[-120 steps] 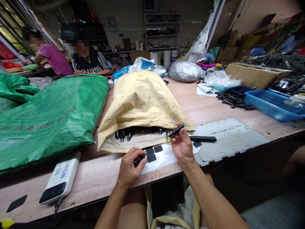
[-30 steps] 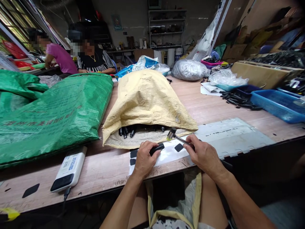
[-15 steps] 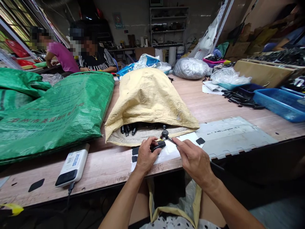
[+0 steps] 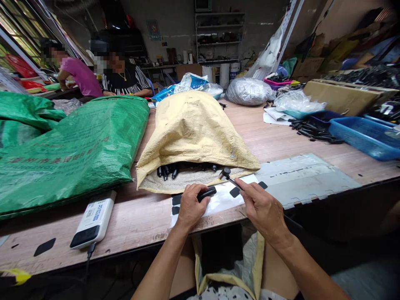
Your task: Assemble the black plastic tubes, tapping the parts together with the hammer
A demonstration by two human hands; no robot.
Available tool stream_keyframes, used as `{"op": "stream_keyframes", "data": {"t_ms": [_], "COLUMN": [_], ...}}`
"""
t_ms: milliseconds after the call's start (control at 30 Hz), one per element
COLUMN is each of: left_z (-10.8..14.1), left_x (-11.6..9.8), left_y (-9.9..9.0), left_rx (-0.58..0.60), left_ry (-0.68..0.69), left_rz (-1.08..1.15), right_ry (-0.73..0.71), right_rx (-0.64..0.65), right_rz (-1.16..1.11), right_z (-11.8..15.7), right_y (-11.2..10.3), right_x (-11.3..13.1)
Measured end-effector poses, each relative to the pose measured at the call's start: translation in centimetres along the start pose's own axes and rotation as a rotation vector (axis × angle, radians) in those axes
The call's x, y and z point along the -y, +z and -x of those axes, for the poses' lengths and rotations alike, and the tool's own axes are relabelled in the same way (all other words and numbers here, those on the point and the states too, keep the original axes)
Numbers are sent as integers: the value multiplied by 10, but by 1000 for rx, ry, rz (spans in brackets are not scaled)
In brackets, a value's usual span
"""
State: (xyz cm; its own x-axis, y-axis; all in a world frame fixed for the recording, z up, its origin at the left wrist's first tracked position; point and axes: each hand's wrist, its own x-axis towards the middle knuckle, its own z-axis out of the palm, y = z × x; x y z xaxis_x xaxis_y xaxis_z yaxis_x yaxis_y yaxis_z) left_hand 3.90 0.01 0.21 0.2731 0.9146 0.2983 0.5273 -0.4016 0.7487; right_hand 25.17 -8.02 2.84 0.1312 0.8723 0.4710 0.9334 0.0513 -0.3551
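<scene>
Closed around a short black cylindrical part [image 4: 208, 192], my left hand [image 4: 191, 207] rests low over a white sheet [image 4: 222, 204] at the table's front edge. My right hand [image 4: 261, 208] grips the thin handle of a small hammer [image 4: 225, 173], its head raised up and to the right of the part. Dark flat pads [image 4: 235, 192] lie on the sheet, some partly covered by my left hand. Just behind is a cream woven sack [image 4: 195, 133], its mouth facing me with several black parts [image 4: 170, 171] showing inside.
A bulging green sack [image 4: 78, 146] lies left, with a white power bank [image 4: 95, 221] and cable before it. To the right are a grey sheet [image 4: 309, 179], a blue tray [image 4: 362, 133] and heaped black parts [image 4: 315, 131]. An open sack [image 4: 229, 277] sits at my lap. Two people sit across.
The hammer has moved up and to the right, away from the black part. A dark pad on the white sheet now shows. My left hand has stayed nearly in place.
</scene>
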Motion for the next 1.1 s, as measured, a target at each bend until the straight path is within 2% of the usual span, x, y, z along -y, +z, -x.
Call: {"op": "stream_keyframes", "data": {"t_ms": [133, 367, 533, 1100], "left_z": [1, 4, 5, 5], "left_x": [5, 14, 13, 13], "left_y": [-1, 0, -1, 1], "left_rx": [9, 43, 46, 39], "left_ry": [-63, -124, -133, -123], "left_rz": [115, 293, 335, 313], "right_ry": [44, 8, -30, -17], "right_rx": [-13, -45, -95, -82], "right_rz": [75, 196, 188, 164], "right_z": [1, -6, -6, -3], "right_y": [7, 32, 39, 41], "right_x": [-19, -44, -45, -43]}}
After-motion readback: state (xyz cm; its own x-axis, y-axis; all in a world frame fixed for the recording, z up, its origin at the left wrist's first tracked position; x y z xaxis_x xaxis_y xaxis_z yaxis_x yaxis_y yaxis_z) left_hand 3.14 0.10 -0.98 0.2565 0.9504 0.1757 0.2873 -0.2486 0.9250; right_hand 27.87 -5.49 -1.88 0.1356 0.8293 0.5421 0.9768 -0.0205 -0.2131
